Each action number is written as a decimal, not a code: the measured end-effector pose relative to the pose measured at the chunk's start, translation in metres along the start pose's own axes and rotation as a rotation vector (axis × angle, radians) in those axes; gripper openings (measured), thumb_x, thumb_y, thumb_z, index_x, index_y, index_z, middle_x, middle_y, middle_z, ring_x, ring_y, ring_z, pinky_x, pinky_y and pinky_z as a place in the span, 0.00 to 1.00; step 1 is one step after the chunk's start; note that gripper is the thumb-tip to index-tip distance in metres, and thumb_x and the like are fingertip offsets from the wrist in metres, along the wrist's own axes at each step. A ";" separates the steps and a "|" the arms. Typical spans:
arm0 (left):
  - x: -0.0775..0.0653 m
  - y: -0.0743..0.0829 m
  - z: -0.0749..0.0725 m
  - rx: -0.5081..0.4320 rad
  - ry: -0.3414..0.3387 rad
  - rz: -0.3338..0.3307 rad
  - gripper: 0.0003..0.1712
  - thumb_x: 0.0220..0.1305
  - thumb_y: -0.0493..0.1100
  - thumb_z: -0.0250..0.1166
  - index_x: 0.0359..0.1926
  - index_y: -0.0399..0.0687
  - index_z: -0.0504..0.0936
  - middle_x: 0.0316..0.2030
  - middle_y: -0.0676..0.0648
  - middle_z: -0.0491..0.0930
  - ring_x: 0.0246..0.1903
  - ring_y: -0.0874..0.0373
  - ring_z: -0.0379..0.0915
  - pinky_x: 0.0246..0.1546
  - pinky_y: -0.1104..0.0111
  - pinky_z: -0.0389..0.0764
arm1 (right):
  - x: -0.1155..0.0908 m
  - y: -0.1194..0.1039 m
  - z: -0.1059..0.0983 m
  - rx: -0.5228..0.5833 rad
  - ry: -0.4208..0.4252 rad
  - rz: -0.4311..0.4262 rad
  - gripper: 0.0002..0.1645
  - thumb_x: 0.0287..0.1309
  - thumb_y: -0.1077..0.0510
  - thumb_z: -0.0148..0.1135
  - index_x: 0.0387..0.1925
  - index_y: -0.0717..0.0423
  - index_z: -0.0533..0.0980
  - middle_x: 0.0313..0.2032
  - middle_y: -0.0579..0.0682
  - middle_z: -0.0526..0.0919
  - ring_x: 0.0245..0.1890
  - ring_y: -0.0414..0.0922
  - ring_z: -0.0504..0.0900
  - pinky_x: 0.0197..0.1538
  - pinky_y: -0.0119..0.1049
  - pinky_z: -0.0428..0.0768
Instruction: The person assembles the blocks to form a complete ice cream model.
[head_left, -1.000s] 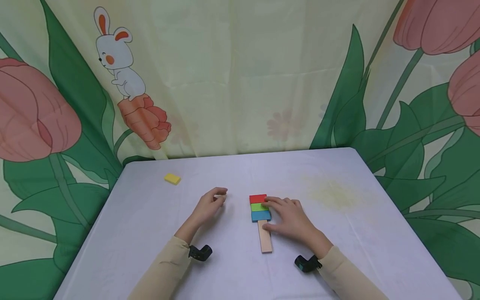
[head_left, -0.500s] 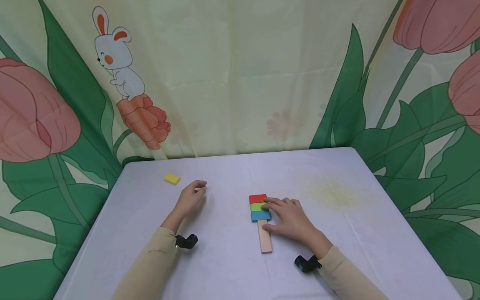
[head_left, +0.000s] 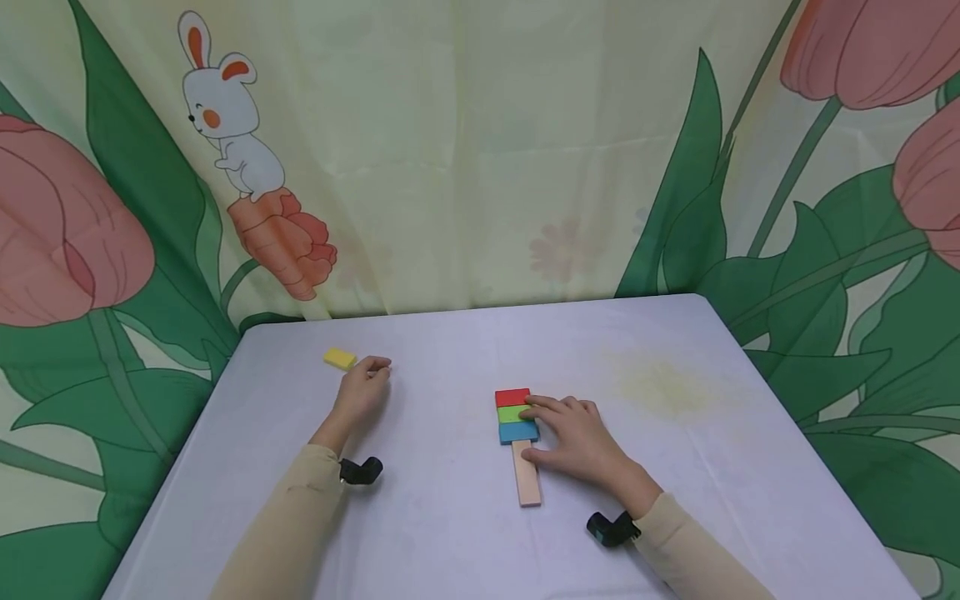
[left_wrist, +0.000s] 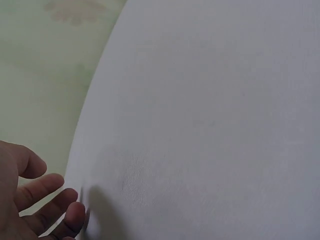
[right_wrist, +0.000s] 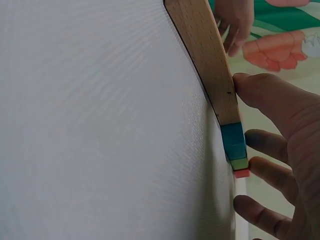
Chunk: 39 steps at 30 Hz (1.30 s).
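Note:
Red (head_left: 512, 397), green (head_left: 512, 413) and blue (head_left: 517, 432) blocks lie edge to edge in a column on the table, with a long plain wooden block (head_left: 527, 479) below the blue one. My right hand (head_left: 581, 437) rests over their right side; its thumb touches the wooden block and its fingertips reach the coloured ones, as the right wrist view shows too. My left hand (head_left: 360, 396) hovers just right of a yellow block (head_left: 341, 358). Its fingers are loosely bent, and nothing is between them in the left wrist view.
The white-covered table (head_left: 442, 533) ends at a printed curtain (head_left: 450, 167) behind it. A faint yellowish stain (head_left: 663, 387) marks the cloth at the right. Each wrist bears a small black camera, such as the left camera (head_left: 362, 471).
My left hand has moved left and slightly away from me, from near the column to beside the yellow block. The right hand and the blocks under it have stayed in place.

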<state>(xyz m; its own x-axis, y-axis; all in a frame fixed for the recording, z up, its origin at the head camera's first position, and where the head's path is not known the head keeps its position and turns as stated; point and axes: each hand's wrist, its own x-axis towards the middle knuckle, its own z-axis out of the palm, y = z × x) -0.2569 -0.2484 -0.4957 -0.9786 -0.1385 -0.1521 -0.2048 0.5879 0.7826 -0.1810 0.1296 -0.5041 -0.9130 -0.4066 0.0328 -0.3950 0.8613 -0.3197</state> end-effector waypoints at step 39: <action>0.032 -0.044 -0.061 0.167 0.245 -0.029 0.20 0.73 0.41 0.58 0.59 0.33 0.77 0.57 0.31 0.76 0.59 0.36 0.71 0.64 0.46 0.69 | 0.002 0.000 -0.003 0.032 -0.006 -0.012 0.37 0.53 0.31 0.73 0.64 0.34 0.79 0.71 0.42 0.73 0.67 0.52 0.73 0.66 0.60 0.66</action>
<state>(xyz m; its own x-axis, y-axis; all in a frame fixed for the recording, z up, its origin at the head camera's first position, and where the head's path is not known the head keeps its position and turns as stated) -0.2779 -0.3267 -0.4981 -0.9425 -0.3340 -0.0068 -0.2532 0.7008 0.6669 -0.1832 0.1301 -0.5011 -0.9075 -0.4190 0.0313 -0.4027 0.8461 -0.3491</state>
